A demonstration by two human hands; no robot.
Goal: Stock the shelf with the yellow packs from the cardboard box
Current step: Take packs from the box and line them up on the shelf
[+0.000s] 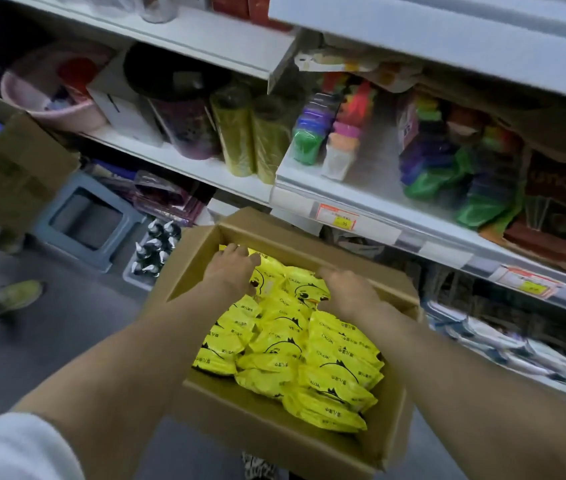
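Observation:
An open cardboard box (240, 420) sits low in front of me, filled with several yellow packs (330, 358) printed with a black duck face. Both my hands reach into its far end. My left hand (231, 271) lies palm-down on the packs at the far left corner, fingers curled over a pack's edge. My right hand (350, 292) rests on the packs near the far right wall, fingers bent down onto them. Whether either hand has lifted a pack cannot be told. The white shelf (361, 206) stands just beyond the box.
The shelf holds coloured containers (312, 133), yellow-green rolls (236, 136) and a pink basin (60, 105). Price tags (338, 216) line its edge. A second cardboard box (11, 174) is at left, a grey stool (87, 223) and small bottles (157, 251) on the floor. Someone's shoe (18, 296) shows at left.

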